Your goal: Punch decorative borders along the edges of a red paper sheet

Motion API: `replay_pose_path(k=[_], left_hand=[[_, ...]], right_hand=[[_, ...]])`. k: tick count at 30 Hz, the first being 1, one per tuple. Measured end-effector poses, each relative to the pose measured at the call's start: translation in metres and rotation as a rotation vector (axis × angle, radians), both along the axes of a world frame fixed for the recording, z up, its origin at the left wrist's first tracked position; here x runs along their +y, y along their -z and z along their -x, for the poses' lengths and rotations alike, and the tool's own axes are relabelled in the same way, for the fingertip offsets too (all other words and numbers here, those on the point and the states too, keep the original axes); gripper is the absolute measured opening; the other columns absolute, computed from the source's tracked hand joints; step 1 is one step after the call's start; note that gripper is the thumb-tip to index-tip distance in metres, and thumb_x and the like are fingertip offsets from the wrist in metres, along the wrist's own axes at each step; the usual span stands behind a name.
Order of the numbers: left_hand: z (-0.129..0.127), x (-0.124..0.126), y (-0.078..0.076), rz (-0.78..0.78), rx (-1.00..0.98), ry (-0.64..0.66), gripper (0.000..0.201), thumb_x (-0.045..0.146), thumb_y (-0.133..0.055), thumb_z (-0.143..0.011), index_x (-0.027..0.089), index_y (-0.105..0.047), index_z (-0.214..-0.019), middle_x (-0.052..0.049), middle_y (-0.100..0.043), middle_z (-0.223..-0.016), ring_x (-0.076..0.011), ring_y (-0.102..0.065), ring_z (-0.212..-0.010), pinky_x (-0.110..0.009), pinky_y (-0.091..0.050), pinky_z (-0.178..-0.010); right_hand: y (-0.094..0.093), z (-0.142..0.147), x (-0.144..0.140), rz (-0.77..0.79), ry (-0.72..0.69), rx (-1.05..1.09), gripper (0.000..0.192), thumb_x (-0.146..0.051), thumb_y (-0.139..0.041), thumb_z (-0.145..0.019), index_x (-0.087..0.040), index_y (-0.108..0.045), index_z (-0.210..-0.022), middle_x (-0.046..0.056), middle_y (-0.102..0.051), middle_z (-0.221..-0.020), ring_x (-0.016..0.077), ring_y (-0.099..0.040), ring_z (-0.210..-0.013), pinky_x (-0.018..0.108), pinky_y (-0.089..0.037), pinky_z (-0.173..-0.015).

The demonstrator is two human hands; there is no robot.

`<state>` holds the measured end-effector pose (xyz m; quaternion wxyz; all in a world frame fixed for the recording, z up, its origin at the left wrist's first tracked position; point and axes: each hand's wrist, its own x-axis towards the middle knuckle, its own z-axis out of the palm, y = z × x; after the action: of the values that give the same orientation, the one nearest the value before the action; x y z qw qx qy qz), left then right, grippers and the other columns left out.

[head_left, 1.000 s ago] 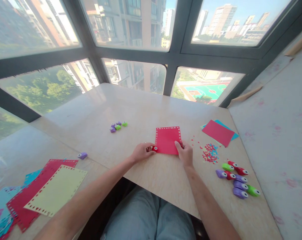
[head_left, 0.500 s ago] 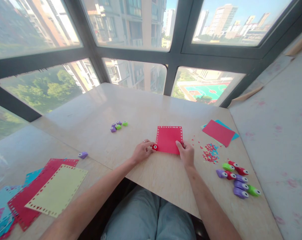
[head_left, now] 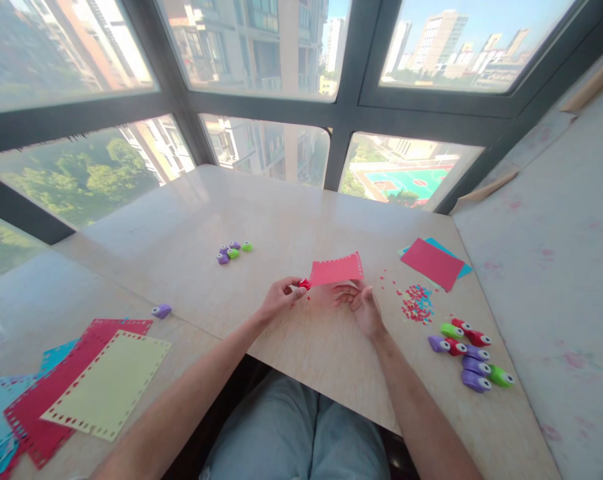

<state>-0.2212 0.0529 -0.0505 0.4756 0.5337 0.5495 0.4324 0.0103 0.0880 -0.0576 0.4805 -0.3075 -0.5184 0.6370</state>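
Left hand (head_left: 280, 299) pinching small red punch (head_left: 304, 285) at red sheet (head_left: 337, 269), right hand (head_left: 362, 303) supporting it underneath, borders mostly punched, near edge unclear.

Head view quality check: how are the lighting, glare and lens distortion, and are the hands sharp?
Head view: strong daylight, window frames bowed by the wide lens, soft sheen on the beige tabletop; left hand with small red punch and right hand under the red punched paper sheet slightly soft.
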Motion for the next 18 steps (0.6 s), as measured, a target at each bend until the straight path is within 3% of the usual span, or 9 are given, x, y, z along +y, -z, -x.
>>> replay_pose_path(k=[3, 7, 13, 18], left_hand=[[0.003, 0.000, -0.005, 0.011, -0.092, 0.021, 0.051, 0.057, -0.065, -0.078, 0.012, -0.067, -0.100, -0.006, -0.064, -0.084, -0.0076, -0.047, -0.054, -0.020, -0.038, -0.050], [0.008, 0.001, -0.008, 0.015, -0.189, 0.061, 0.047, 0.057, -0.064, -0.080, 0.012, -0.066, -0.090, -0.007, -0.065, -0.087, -0.0059, -0.046, -0.054, -0.020, -0.035, -0.051], [0.009, 0.006, -0.007, 0.077, -0.230, 0.050, 0.057, 0.061, -0.063, -0.080, 0.014, -0.059, -0.113, -0.006, -0.064, -0.086, -0.0066, -0.048, -0.052, -0.019, -0.035, -0.047], [0.008, 0.010, -0.004, 0.100, -0.200, 0.107, 0.056, 0.061, -0.059, -0.083, 0.014, -0.061, -0.112, -0.006, -0.064, -0.089, -0.0073, -0.049, -0.053, -0.019, -0.037, -0.048]], right_hand=[[-0.002, 0.003, -0.004, -0.005, -0.040, -0.025, 0.071, -0.074, -0.059, -0.075, -0.022, -0.055, -0.124, 0.010, -0.070, -0.095, 0.0227, -0.067, -0.072, 0.039, -0.054, -0.070], [-0.002, 0.011, -0.009, 0.015, 0.010, -0.211, 0.055, -0.055, -0.073, -0.073, -0.021, -0.061, -0.115, 0.007, -0.070, -0.090, 0.0184, -0.065, -0.067, 0.037, -0.054, -0.071], [0.003, 0.023, -0.012, -0.005, 0.093, -0.327, 0.042, -0.050, -0.073, -0.072, -0.019, -0.068, -0.099, 0.007, -0.071, -0.083, 0.0174, -0.063, -0.061, 0.033, -0.053, -0.061], [0.002, 0.026, -0.012, -0.005, 0.113, -0.337, 0.042, -0.051, -0.069, -0.074, -0.018, -0.069, -0.100, 0.008, -0.072, -0.083, 0.0176, -0.063, -0.059, 0.032, -0.053, -0.058]])
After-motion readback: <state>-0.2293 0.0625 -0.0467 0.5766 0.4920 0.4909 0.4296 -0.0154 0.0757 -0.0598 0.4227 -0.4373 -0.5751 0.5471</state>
